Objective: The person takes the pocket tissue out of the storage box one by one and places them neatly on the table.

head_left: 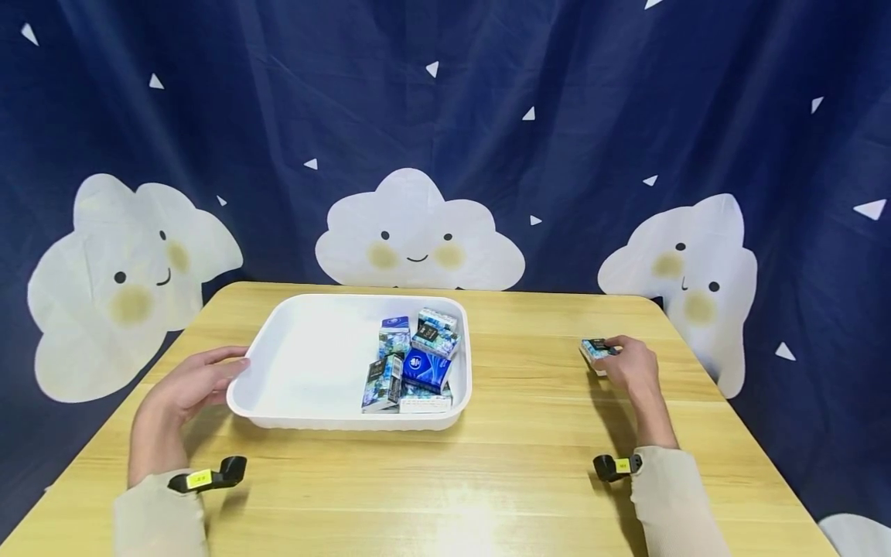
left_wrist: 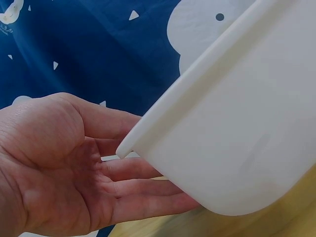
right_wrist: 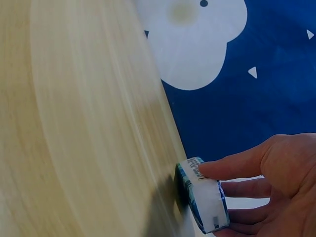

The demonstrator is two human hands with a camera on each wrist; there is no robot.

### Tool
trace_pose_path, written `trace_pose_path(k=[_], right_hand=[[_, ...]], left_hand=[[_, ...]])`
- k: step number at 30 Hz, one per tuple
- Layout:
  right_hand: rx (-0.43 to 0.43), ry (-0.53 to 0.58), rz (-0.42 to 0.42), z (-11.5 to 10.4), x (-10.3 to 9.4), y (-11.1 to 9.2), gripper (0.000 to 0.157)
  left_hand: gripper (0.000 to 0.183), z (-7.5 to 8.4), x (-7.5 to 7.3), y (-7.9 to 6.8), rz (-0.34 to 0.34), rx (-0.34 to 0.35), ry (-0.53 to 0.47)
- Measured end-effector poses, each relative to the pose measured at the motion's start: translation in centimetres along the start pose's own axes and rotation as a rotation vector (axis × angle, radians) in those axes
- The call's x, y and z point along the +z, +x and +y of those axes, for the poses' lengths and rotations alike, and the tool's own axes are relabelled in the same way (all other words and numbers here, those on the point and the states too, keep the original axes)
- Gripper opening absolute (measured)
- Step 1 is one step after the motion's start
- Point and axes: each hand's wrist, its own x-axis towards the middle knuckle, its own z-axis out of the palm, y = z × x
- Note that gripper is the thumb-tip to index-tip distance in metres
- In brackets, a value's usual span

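A white plastic tray (head_left: 306, 363) stands on the table, with several small blue and floral-printed tissue packs (head_left: 427, 369) heaped at its right end. At the tray's left edge, my left hand (head_left: 191, 387) has its fingers extended against the side. The left wrist view shows these fingers (left_wrist: 143, 192) loosely straight, their tips partly hidden by the tray wall. Far to the right of the tray, my right hand (head_left: 632, 363) pinches one tissue pack (right_wrist: 205, 197) between thumb and fingers. This pack is close over the tabletop, near the table's right edge.
The light wooden table (head_left: 529, 464) ends at a dark blue curtain (head_left: 278, 93) with smiling white clouds, behind and at both sides. Each wrist wears a black camera mount, one on the left sleeve (head_left: 160, 514) and one on the right sleeve (head_left: 675, 495).
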Motion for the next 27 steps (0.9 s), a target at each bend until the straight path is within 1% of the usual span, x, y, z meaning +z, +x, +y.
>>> trace_pose_path(k=[5,11,17,23,27], right_hand=[[0.017,-0.006,-0.013,0.15,0.07,0.03,0.058],[0.002,-0.011,-0.024,0.32,-0.02,-0.06,0.059],[-0.017,-0.009,-0.017,-0.13,-0.33,-0.28,0.058],[-0.052,-0.060,-0.030,-0.48,-0.68,-0.29,0.051],[-0.072,-0.094,-0.033,-0.27,-0.55,-0.24,0.051]], left_hand=[[0.067,-0.03,-0.03,-0.02,-0.007,0.008,-0.009],[0.066,-0.05,-0.05,0.00,-0.004,0.001,-0.012],[0.067,-0.11,-0.07,0.01,-0.007,0.007,-0.008],[0.068,-0.03,-0.03,0.03,0.007,-0.001,-0.006],[0.069,-0.05,-0.06,0.03,-0.002,0.006,-0.011]])
